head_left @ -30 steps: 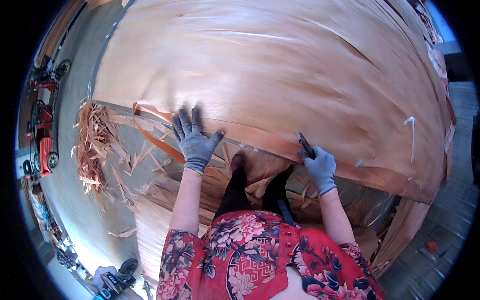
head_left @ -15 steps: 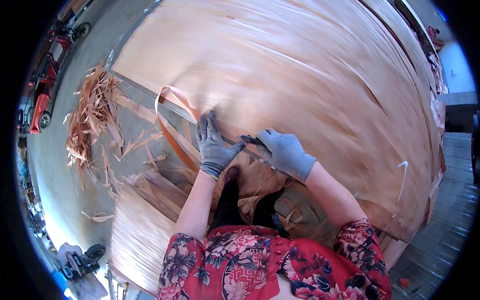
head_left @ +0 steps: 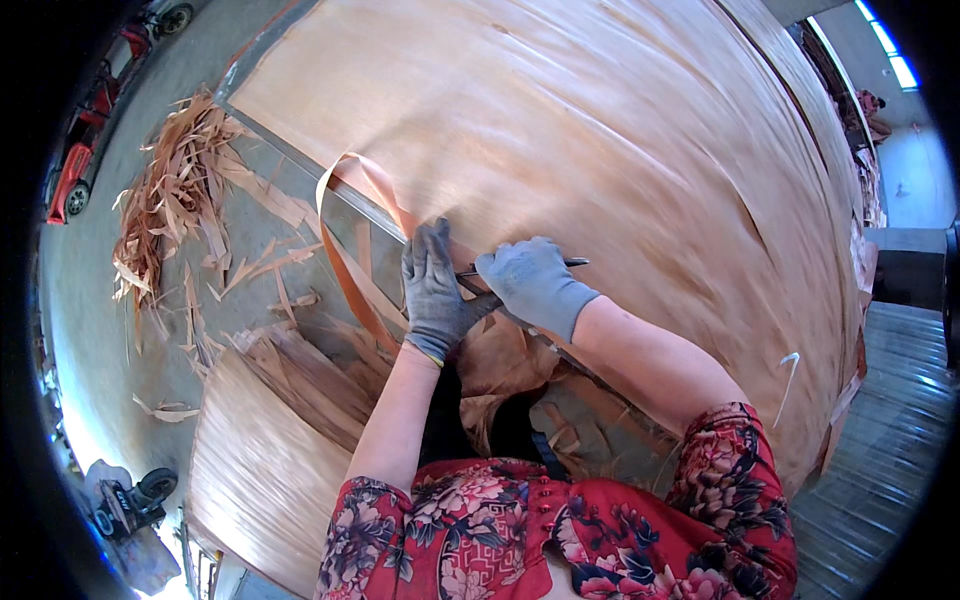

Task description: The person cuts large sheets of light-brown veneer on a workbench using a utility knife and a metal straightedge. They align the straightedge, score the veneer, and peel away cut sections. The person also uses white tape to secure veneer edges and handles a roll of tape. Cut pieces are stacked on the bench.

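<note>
My left hand (head_left: 435,290), in a grey glove, lies with fingers stretched along the near edge of a large pale-brown veneer sheet (head_left: 560,120), beside a dark straight metal edge (head_left: 290,155). Right next to it, my right hand (head_left: 535,285), also gloved, is closed around a dark knife (head_left: 574,262) at the edge; the knife's far part is partly hidden between my hands. A long curled orange strip (head_left: 352,285) loops off the sheet edge left of my left hand.
A heap of veneer scraps (head_left: 180,180) lies on the grey floor at left, with more loose sheets (head_left: 260,450) below. Red wheeled machines (head_left: 70,180) stand at far left, a black wheeled machine (head_left: 125,505) at lower left. A dark raised structure (head_left: 905,275) is at right.
My right hand with the knife has moved left along the edge to beside my left hand. The view has shifted, and the curled strip now stands higher.
</note>
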{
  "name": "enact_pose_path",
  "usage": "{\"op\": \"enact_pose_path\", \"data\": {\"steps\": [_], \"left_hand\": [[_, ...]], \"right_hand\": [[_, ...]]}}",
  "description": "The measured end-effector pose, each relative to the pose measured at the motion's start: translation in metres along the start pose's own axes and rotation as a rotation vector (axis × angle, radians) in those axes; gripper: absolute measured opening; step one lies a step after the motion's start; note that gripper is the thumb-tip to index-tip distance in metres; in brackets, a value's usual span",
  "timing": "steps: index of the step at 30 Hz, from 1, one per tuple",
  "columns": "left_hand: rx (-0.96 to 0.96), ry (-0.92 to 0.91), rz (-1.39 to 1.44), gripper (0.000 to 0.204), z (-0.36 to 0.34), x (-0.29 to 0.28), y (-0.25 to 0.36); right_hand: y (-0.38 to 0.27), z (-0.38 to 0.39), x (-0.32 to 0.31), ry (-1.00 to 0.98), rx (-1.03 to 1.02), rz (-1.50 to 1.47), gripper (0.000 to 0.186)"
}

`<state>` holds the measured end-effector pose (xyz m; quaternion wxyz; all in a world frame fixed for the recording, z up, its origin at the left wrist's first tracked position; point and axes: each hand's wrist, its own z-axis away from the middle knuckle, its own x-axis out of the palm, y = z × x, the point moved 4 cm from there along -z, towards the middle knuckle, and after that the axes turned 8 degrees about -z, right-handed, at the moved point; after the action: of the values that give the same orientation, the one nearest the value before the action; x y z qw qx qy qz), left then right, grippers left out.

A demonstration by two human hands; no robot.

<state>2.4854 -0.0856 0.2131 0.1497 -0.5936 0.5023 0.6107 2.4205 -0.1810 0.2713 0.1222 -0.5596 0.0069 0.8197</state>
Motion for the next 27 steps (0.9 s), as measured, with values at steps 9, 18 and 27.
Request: {"op": "enact_pose_path", "data": {"steps": [9, 18, 27], "left_hand": [[-0.029, -0.048, -0.012, 0.119, 0.000, 0.000, 0.002], [0.007, -0.062, -0.068, 0.117, -0.001, -0.001, 0.008], [0.412, -0.080, -0.328, 0.079, 0.023, 0.018, 0.062]], "right_hand": [[0.015, 0.028, 0.014, -0.063, 0.140, -0.168, 0.023], [0.043, 0.112, 0.042, -0.049, 0.382, -0.269, 0.020], [0.038, 0.132, 0.065, 0.126, 0.613, -0.307, 0.015]]}}
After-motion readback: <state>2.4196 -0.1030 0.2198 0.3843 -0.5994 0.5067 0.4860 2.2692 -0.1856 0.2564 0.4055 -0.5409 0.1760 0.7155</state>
